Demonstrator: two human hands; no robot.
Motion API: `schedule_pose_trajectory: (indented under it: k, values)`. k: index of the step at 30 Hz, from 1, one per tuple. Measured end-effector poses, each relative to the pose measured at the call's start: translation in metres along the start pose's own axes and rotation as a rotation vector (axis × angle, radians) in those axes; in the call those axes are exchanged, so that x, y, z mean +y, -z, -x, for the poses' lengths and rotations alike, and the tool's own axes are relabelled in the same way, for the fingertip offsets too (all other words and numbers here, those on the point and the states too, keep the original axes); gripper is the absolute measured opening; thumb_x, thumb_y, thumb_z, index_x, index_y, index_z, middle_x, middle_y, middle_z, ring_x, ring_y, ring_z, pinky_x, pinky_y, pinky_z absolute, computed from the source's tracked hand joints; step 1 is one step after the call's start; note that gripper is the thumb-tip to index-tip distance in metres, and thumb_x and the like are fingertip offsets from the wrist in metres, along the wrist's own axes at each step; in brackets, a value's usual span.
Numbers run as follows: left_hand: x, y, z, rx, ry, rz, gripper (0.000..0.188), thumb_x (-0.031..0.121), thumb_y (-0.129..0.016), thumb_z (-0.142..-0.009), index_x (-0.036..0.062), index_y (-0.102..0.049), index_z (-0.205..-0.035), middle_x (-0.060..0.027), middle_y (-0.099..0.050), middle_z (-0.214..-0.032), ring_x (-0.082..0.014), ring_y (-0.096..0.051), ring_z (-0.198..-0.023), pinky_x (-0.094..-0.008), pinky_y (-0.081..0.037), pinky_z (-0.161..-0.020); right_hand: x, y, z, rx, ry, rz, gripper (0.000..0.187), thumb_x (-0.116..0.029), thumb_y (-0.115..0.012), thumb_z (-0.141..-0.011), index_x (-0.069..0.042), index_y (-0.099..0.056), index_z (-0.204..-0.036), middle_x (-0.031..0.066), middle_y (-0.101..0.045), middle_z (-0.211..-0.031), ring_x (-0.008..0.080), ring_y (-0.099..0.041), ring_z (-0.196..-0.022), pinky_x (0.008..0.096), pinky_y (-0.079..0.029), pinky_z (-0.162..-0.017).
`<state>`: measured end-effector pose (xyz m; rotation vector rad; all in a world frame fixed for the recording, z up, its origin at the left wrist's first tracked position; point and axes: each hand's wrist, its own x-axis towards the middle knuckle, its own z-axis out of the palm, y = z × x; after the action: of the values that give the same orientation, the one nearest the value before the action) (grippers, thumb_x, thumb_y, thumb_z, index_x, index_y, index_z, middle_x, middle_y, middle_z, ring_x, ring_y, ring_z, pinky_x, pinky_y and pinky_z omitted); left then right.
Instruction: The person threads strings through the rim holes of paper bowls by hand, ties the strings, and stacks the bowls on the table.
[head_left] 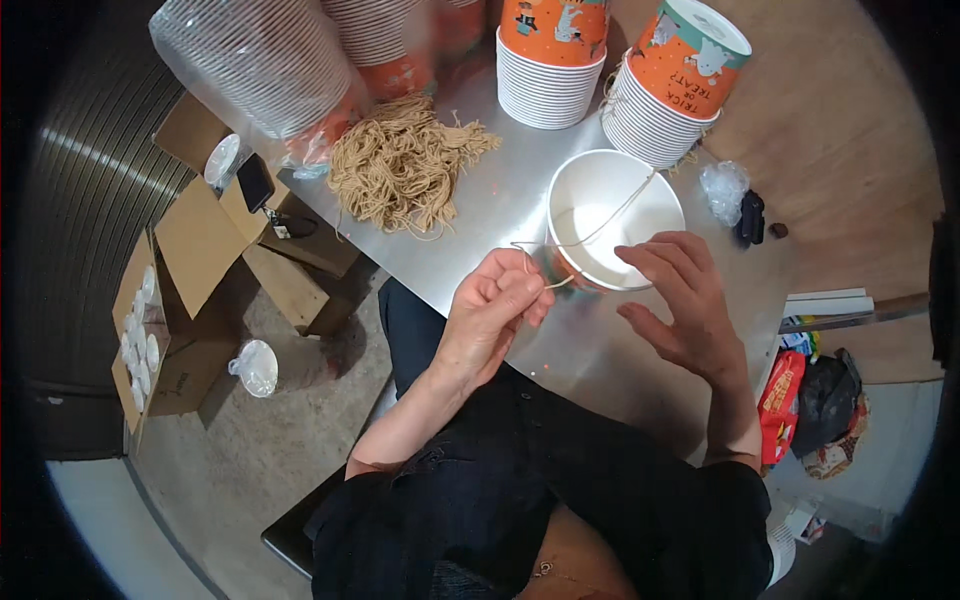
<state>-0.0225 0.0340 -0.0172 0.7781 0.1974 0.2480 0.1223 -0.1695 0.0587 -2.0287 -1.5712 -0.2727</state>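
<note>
A white-lined paper bucket (580, 185) with an orange printed outside stands on the metal table (500, 215) in front of me. From its far right rim a thin tan string (628, 206) crosses the mouth toward my left hand. My left hand (485, 325) is closed, pinching the string beside the bucket's near left side; a short end sticks out past the fingers. Over the near right rim hovers my right hand (685, 300), fingers apart and nothing visible in them. A tangled heap of tan strings (400, 165) lies at the far left of the bucket.
Stacked orange paper buckets (548, 85) and a second stack (665, 95) stand behind. Plastic-wrapped stacks (265, 65) are at the far left. Clear crumpled plastic (724, 190) and a black object (749, 215) sit right. Open cardboard boxes (190, 340) fill the floor left; bags (780, 400) lie right.
</note>
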Motion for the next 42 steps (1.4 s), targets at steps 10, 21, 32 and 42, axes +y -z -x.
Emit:
schedule_pose_trajectory:
  k: [10,21,32,42]
  values:
    - [-0.004,-0.007,0.009,-0.03,-0.001,-0.085,0.013,0.01,-0.068,-0.103,0.0055,-0.059,-0.111,-0.0072,-0.071,-0.091,-0.0106,-0.064,-0.081,-0.0244,-0.052,-0.074,-0.01,-0.038,-0.006,0.203,0.213,-0.011,0.045,-0.006,-0.085,-0.069,-0.012,-0.068,-0.11,0.0,-0.064,-0.099,0.0241,-0.063,-0.094,0.041,-0.05,-0.083]
    - [0.0,0.009,0.009,0.278,-0.517,-0.476,0.028,0.008,-0.064,-0.103,0.0022,-0.054,-0.128,-0.0102,-0.067,-0.113,-0.0107,-0.061,-0.083,-0.0246,-0.049,-0.069,-0.018,-0.036,-0.003,0.167,0.163,-0.033,0.028,-0.003,-0.079,-0.074,-0.011,-0.065,-0.097,0.0032,-0.061,-0.093,0.0264,-0.061,-0.091,0.0422,-0.05,-0.081]
    - [0.0,0.007,0.018,-0.188,-0.391,-0.874,0.012,0.007,-0.069,-0.101,0.0003,-0.069,-0.111,-0.0054,-0.071,-0.099,-0.014,-0.066,-0.084,-0.029,-0.053,-0.079,-0.023,-0.046,-0.001,0.16,0.174,-0.096,0.03,-0.004,-0.079,-0.076,-0.01,-0.064,-0.101,0.0036,-0.061,-0.095,0.0265,-0.061,-0.096,0.0435,-0.049,-0.085]
    - [0.034,0.025,-0.026,0.149,-0.727,-1.151,0.009,-0.001,-0.073,-0.09,0.0002,-0.069,-0.098,-0.0111,-0.068,-0.093,-0.0202,-0.064,-0.077,-0.0322,-0.051,-0.069,-0.008,-0.043,-0.023,0.016,-0.058,0.15,0.022,-0.015,-0.078,-0.085,-0.007,-0.07,-0.104,0.009,-0.07,-0.093,0.0313,-0.067,-0.093,0.0446,-0.049,-0.078]
